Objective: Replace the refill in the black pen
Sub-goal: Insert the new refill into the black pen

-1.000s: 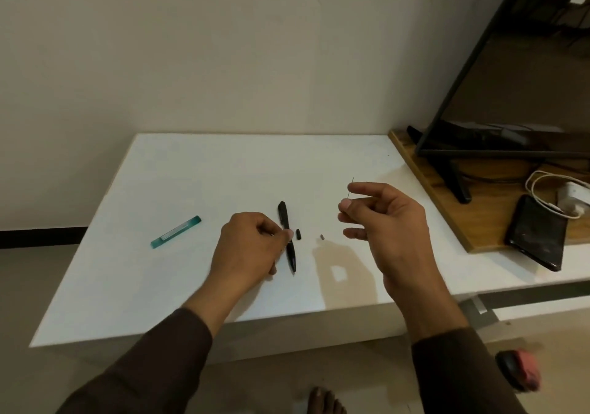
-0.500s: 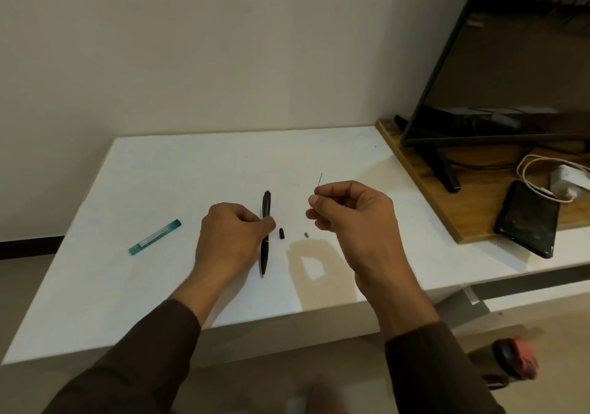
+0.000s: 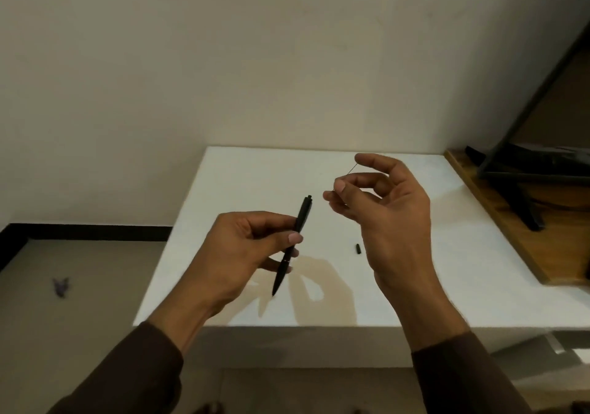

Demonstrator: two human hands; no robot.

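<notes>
My left hand [image 3: 242,247] grips the black pen [image 3: 292,244] at its middle and holds it lifted above the white table [image 3: 447,270], tip pointing down towards me. My right hand [image 3: 383,203] pinches a thin dark sliver [image 3: 352,169], a very fine refill or wire, between thumb and fingers, held up to the right of the pen's top end. A small black pen part [image 3: 357,249] lies on the table just left of my right wrist.
A wooden board [image 3: 510,222] with a monitor stand [image 3: 523,196] sits on the table's right side. The wall rises behind the table. On the floor at the left lies a small purple scrap [image 3: 60,286].
My left hand has lifted the black pen off the table. My right hand has risen with the thin sliver. The view has swung right, so the teal pen has left the frame.
</notes>
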